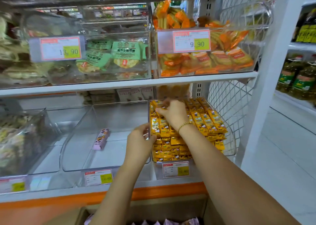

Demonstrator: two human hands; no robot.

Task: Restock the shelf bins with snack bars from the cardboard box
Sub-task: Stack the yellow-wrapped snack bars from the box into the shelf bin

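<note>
A clear shelf bin point(229, 149) on the lower shelf at the right is packed with yellow snack bars point(208, 120). My right hand point(172, 113) reaches into it and its curled fingers pinch a yellow bar at the back left of the stack. My left hand point(139, 142) holds the left wall of that bin, fingers curled over its edge. The middle clear bin point(80, 149) holds a single pink snack bar point(101, 139). At the bottom edge the cardboard box point(140, 211) stands open with pink wrappers point(171, 222) showing inside.
The upper shelf carries bins of green rice-cracker packs point(123, 54) and orange packs point(213, 60) with price tags. A left lower bin point(22, 139) holds mixed snacks. A wire mesh side panel point(229, 101) closes the shelf's right end. Oil bottles point(297, 78) stand on the neighbouring rack.
</note>
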